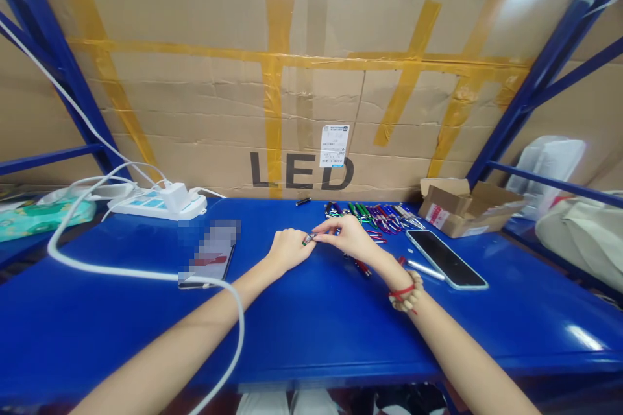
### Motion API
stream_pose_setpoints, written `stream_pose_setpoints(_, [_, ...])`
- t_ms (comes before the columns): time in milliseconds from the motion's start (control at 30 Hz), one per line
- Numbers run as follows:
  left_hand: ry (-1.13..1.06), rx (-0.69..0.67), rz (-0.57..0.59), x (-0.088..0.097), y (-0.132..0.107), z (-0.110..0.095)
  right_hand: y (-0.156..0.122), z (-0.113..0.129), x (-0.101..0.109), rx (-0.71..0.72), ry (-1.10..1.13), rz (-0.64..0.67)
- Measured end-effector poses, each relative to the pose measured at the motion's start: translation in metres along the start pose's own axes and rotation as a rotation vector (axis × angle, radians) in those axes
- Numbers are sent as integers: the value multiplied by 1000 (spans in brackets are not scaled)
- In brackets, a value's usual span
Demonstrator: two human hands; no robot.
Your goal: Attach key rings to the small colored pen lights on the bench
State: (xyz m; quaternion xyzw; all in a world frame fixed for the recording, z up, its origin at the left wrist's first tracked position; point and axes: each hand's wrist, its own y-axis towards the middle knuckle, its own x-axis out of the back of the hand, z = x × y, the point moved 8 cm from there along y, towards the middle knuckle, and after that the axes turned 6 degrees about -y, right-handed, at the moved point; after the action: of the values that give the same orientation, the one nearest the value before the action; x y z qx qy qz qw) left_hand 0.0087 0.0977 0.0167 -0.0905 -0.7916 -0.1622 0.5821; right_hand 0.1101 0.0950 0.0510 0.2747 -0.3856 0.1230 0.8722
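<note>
My left hand [289,249] is closed around a small green and silver tube [307,240], much of it hidden by the fingers. From the other side, my right hand [348,235] pinches the tube's silver end between thumb and fingertips. Both hands meet just above the blue table. Behind my right hand lie rows of slim metal tubes [382,217] in green, purple, red, blue and silver, several with clips. A few red pieces [363,267] lie beneath my right wrist, and a silver stick [426,270] is beside it.
A single black tube [303,201] lies near the back edge of the blue table [311,331]. Phones lie left [211,256] and right [448,259]. An opened small carton [467,207] stands back right. A white cable [146,272] from the power strip [160,204] loops over my left forearm.
</note>
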Motion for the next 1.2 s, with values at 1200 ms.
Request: stream_pose_setpoints(1200, [116, -220, -75, -4, -6, -11, -10, -10, -34, -351, 538, 101])
